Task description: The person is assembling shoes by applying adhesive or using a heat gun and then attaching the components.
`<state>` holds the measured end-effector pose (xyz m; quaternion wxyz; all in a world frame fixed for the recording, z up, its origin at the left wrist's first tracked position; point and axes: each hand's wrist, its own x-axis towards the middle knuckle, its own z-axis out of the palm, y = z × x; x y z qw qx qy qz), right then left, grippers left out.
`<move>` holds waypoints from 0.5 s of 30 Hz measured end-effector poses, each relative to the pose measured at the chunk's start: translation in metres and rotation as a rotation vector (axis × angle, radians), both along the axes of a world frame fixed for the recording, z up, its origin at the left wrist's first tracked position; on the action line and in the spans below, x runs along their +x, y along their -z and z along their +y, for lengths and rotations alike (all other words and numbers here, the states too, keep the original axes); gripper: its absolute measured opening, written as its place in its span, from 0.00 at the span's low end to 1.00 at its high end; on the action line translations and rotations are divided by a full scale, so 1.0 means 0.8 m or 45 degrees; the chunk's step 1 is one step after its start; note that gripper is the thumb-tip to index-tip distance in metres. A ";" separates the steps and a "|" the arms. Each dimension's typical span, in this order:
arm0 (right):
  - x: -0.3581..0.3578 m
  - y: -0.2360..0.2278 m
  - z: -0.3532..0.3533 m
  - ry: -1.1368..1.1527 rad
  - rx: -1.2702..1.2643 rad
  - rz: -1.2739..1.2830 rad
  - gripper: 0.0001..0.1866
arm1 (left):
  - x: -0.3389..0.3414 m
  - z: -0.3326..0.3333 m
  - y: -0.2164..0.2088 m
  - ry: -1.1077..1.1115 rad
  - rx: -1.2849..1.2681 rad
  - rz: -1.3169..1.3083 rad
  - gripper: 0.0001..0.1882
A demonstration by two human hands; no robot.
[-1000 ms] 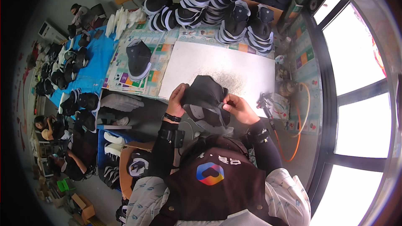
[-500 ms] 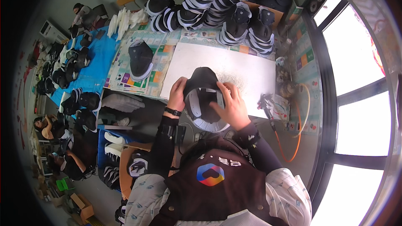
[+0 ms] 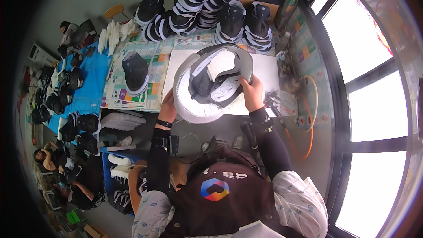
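Worktable, heap of black-and-white shoe uppers along far side; white board nearer, partly covered from view by held shoe upper, raised and tilted, opening toward viewer, pale rim reaching past table's front edge

Right hand clamped on its right edge; left hand at left rim, grip cannot be told; dark tool near right wrist

Risk: upper may slip if left hold is loose; tool may fall if wrist swings

Hidden: left fingertips, upper's far side, board's middle
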<state>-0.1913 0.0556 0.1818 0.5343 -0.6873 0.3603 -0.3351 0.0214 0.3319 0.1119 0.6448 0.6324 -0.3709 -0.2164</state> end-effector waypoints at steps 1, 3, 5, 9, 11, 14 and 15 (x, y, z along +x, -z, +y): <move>0.000 0.009 0.009 -0.018 0.246 -0.212 0.13 | -0.007 0.005 0.008 0.046 -0.013 0.334 0.20; -0.005 0.016 0.032 -0.103 0.578 -0.406 0.09 | -0.014 0.018 0.023 0.099 -0.071 0.880 0.21; -0.006 0.007 0.067 -0.116 0.705 -0.458 0.08 | -0.027 0.028 0.037 0.150 -0.200 1.171 0.21; -0.010 -0.012 0.119 -0.116 0.947 -0.523 0.06 | -0.042 0.028 0.049 0.263 -0.345 1.385 0.21; -0.012 -0.016 0.137 -0.110 1.015 -0.522 0.07 | -0.042 0.029 0.053 0.286 -0.386 1.427 0.21; -0.021 -0.007 0.150 -0.151 0.963 -0.580 0.08 | -0.039 0.021 0.053 0.340 -0.408 1.471 0.22; -0.019 0.000 0.160 -0.179 0.650 -0.576 0.10 | -0.036 0.020 0.052 0.351 -0.413 1.490 0.22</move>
